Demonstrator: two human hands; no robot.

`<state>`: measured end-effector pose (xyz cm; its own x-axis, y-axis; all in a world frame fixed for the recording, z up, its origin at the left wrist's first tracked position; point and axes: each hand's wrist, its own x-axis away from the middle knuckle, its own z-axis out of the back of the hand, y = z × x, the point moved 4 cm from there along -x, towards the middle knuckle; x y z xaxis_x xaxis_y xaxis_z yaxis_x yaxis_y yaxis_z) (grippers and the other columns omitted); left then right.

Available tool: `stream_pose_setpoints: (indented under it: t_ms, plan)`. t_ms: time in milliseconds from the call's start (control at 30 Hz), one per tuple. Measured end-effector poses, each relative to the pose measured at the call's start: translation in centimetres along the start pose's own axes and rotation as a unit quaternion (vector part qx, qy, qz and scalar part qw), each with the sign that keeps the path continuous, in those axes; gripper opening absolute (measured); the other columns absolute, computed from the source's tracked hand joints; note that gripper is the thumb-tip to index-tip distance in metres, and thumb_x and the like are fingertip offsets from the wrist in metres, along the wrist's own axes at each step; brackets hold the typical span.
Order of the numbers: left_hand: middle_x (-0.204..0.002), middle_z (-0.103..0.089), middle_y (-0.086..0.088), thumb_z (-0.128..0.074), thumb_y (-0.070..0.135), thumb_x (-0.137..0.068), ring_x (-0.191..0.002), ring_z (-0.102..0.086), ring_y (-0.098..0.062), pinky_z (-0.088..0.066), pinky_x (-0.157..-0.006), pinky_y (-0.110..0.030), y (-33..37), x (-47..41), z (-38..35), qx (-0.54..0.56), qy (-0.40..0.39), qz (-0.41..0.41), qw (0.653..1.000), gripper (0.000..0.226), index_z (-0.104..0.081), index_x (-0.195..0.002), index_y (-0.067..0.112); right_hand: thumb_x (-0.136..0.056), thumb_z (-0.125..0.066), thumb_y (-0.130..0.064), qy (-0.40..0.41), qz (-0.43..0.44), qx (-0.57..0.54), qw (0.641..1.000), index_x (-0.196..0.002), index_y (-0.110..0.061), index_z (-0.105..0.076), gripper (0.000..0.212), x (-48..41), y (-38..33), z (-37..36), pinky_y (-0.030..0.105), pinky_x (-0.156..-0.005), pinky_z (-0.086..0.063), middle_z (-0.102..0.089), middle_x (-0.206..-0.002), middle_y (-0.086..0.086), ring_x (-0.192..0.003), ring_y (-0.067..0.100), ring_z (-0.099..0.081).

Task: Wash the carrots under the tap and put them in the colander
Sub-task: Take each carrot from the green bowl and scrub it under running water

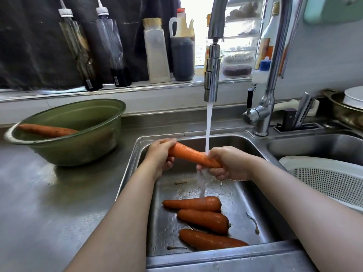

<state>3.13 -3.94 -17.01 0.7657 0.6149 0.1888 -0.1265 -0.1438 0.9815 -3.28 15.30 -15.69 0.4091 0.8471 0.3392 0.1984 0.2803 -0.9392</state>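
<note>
Head view: your left hand (160, 158) grips one end of a carrot (190, 155) and your right hand (225, 163) curls round the other, holding it in the stream from the tap (211, 75) above the sink (245, 203). Three carrots (204, 220) lie in the sink and a fifth carrot (47, 130) lies in the bowl (78, 152) on the surface (49, 203) to the left. The colander (324, 177) stands to the right, and bottles (157, 54) line the sill (137, 87).
</note>
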Motion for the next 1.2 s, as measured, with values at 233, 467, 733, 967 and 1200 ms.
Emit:
stream_pose_setpoints:
  t_ms: [233, 467, 733, 967, 1200]
  plan:
    - [-0.089, -0.056, -0.007, -0.069, 0.044, -0.096, -0.057, -0.053, -0.015, -0.040, -0.040, -0.020, -0.4, -0.1, 0.3, -0.005, 0.017, -0.010, 1.000, 0.045, -0.058, -0.128, 0.014, -0.106, -0.039, -0.015, 0.021, 0.019, 0.014, 0.999, -0.126, 0.008, -0.053, 0.033, -0.2, 0.0, 0.2, 0.017, -0.042, -0.028, -0.067, -0.063, -0.004, -0.044, 0.007, -0.035]
    - [-0.098, -0.059, -0.007, -0.063, 0.056, -0.096, -0.075, -0.059, -0.020, -0.051, -0.059, -0.029, 0.0, 0.5, 0.4, -0.022, 0.038, -0.020, 0.999, 0.048, -0.054, -0.125, 0.018, -0.107, -0.044, -0.018, -0.014, 0.039, -0.021, 0.999, -0.123, 0.000, -0.058, 0.027, -0.7, 0.2, 1.2, 0.018, -0.047, -0.031, -0.066, -0.095, 0.007, -0.056, 0.008, -0.041]
    - [-0.125, -0.053, -0.017, -0.050, 0.016, -0.108, -0.114, -0.059, -0.033, -0.062, -0.069, -0.043, 0.1, 0.7, -1.4, 0.125, -0.073, 0.001, 0.990, 0.008, -0.057, -0.112, 0.016, -0.103, -0.043, -0.063, 0.203, 0.033, 0.107, 0.973, -0.080, -0.012, -0.067, 0.060, -0.6, 0.4, 2.6, 0.021, -0.040, -0.024, -0.046, -0.054, -0.002, -0.041, 0.011, -0.032]
    - [-0.134, -0.054, -0.019, -0.067, 0.025, -0.099, -0.122, -0.059, -0.036, -0.063, -0.070, -0.038, -0.2, 0.9, -1.7, 0.062, -0.078, -0.039, 0.994, 0.025, -0.062, -0.120, 0.012, -0.110, -0.041, -0.032, 0.155, 0.038, 0.149, 0.976, -0.108, -0.005, -0.067, 0.037, -0.7, 0.8, 2.3, 0.022, -0.042, -0.038, -0.077, -0.083, 0.008, -0.050, 0.014, -0.053]
    - [-0.126, -0.062, -0.014, -0.068, 0.029, -0.098, -0.115, -0.063, -0.031, -0.060, -0.066, -0.030, 0.5, 1.8, -2.0, 0.041, -0.090, -0.062, 0.993, 0.016, -0.064, -0.111, 0.021, -0.100, -0.048, -0.030, 0.118, 0.016, 0.114, 0.986, -0.123, -0.005, -0.063, 0.037, -0.9, 0.8, 2.1, 0.024, -0.048, -0.044, -0.077, -0.092, 0.009, -0.055, 0.017, -0.056]
